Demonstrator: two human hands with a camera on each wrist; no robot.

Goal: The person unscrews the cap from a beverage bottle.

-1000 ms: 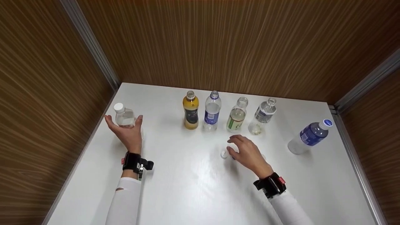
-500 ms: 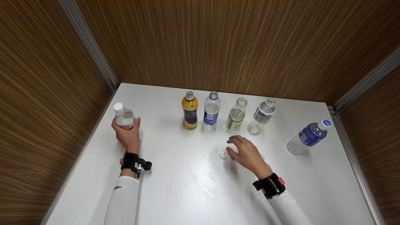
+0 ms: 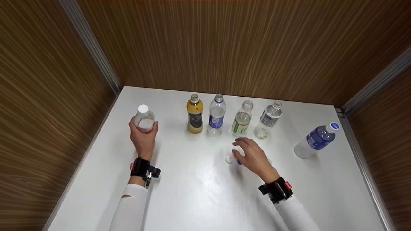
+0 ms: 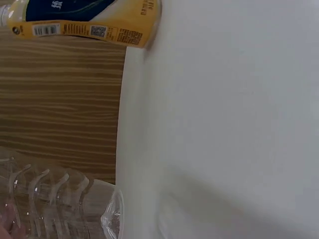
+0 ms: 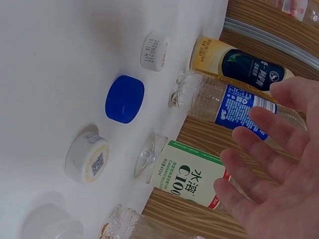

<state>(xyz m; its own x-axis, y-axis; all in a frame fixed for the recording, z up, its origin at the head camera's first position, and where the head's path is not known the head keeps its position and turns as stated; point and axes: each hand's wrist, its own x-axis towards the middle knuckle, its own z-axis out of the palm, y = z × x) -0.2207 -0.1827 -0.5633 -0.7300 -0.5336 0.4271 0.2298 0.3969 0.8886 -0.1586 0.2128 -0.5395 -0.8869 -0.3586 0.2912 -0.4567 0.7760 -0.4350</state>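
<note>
In the head view my left hand (image 3: 143, 140) grips a clear bottle (image 3: 145, 124) with a white cap and some red on its label. Its ribbed lower body (image 4: 60, 204) shows in the left wrist view; whether its base touches the table, I cannot tell. My right hand (image 3: 253, 158) hovers with loosely bent fingers and nothing held. Below it lie loose caps: a white cap (image 5: 154, 52), a blue cap (image 5: 124, 99), a white cap with a printed code (image 5: 88, 158) and a translucent cap (image 5: 52, 224).
Uncapped bottles stand in a row: a yellow one (image 3: 195, 118), a blue-labelled one (image 3: 216, 120), a green-labelled one (image 3: 241, 124) and a silver-labelled one (image 3: 269, 118). A capped blue-labelled bottle (image 3: 318, 141) stands at the right. Wood-grain panels (image 3: 205, 48) enclose the white table (image 3: 192, 199).
My left hand has closed around the white-capped bottle and moved it to the right, toward the row. The right hand stays almost where it was.
</note>
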